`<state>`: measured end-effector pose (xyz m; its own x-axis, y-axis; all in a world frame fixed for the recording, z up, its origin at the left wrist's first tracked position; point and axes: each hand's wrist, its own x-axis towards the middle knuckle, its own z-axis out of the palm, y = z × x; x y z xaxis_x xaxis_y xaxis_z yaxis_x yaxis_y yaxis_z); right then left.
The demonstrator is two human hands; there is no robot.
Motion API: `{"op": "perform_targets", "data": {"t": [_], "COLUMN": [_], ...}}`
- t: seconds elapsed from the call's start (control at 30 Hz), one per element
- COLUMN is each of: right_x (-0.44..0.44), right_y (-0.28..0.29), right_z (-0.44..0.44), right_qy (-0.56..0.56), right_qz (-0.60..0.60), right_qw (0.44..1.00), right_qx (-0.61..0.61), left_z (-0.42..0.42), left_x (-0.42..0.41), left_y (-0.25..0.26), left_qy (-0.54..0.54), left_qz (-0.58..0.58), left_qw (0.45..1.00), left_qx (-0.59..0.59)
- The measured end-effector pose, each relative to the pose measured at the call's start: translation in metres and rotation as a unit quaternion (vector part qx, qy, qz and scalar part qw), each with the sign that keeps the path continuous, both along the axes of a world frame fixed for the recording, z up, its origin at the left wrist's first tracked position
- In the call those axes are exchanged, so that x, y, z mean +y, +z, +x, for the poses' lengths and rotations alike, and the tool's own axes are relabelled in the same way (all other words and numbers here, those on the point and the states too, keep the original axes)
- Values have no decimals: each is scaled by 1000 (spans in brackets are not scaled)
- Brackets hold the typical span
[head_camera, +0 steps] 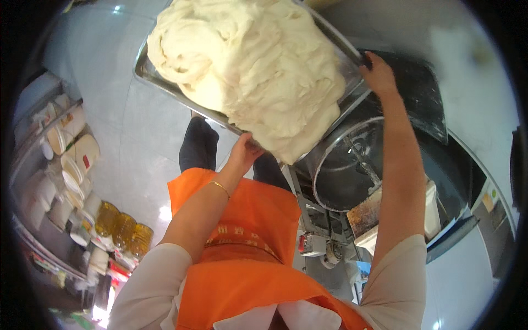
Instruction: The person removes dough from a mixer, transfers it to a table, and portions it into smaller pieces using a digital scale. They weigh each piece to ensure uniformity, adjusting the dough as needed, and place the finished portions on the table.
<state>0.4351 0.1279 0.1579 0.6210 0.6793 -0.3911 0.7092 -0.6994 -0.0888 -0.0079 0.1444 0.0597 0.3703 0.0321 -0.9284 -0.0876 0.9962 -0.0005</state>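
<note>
A large mass of pale dough [255,70] fills a rectangular metal tray [185,97] at the top of the view and bulges over its near corner. My left hand [244,153] grips the tray's near edge, with its fingers partly hidden under the rim and dough. At the tray's right side, my right hand [378,74] holds the rim by the corner. The far edge of the tray lies outside the picture.
Right of my legs stands a dough mixer with a round metal bowl [348,165] and a metal bar across it. A shelf at the left bears white tubs [80,159]. Bottles of yellow oil [123,229] stand near it. A dark panel [420,90] lies beyond my right hand.
</note>
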Motion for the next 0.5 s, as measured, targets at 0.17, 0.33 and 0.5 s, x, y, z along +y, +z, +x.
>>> {"op": "perform_targets", "data": {"t": [0.17,0.33,0.5], "right_x": [18,26,27], "right_y": [-17,-35,-45], "right_z": [20,20,31], "right_qy": [7,-2,-39], "right_qz": [-14,10,-58], "right_qw": [996,992,984], "right_qx": [89,126,166], "left_z": [7,8,16], "left_x": [-14,-39,-40], "left_y": [32,19,10], "left_qy": [83,25,-2], "left_qz": [-47,-21,4], "left_qw": [993,993,991], "left_qx": [-71,-116,-132]}}
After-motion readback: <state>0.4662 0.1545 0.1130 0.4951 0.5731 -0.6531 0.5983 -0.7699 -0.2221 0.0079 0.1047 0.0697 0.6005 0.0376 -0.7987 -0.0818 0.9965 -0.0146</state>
